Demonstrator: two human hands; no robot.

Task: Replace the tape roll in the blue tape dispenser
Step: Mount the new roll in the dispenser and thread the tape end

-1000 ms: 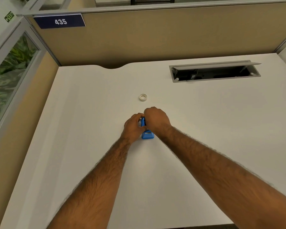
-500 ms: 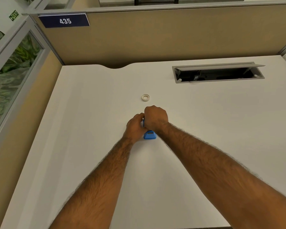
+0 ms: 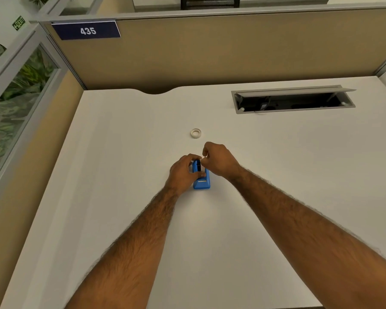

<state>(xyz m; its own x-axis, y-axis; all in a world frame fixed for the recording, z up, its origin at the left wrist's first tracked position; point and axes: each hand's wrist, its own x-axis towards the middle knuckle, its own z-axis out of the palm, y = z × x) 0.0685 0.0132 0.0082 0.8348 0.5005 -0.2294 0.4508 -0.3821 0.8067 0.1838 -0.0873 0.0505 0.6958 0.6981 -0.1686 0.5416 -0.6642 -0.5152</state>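
Note:
A small blue tape dispenser [image 3: 202, 182] stands on the white desk [image 3: 120, 175] in the middle of the view. My left hand [image 3: 183, 172] wraps around its left side and holds it. A black part [image 3: 198, 166] shows in the dispenser's top slot. My right hand [image 3: 218, 160] hovers at the upper right of the dispenser, its fingers curled and its fingertips pinched close to that black part; whether they grip anything is hidden. A white tape roll [image 3: 196, 133] lies flat on the desk just beyond my hands, untouched.
An open cable hatch [image 3: 292, 100] is set into the desk at the back right. Tan partition walls [image 3: 210, 52] close off the back and left, with a "435" sign [image 3: 87, 30] on top. A rounded notch [image 3: 155, 92] cuts the desk's rear edge.
My right hand has lifted up and to the right off the dispenser, uncovering its black part. My left hand stays on the dispenser. The camera has shifted slightly.

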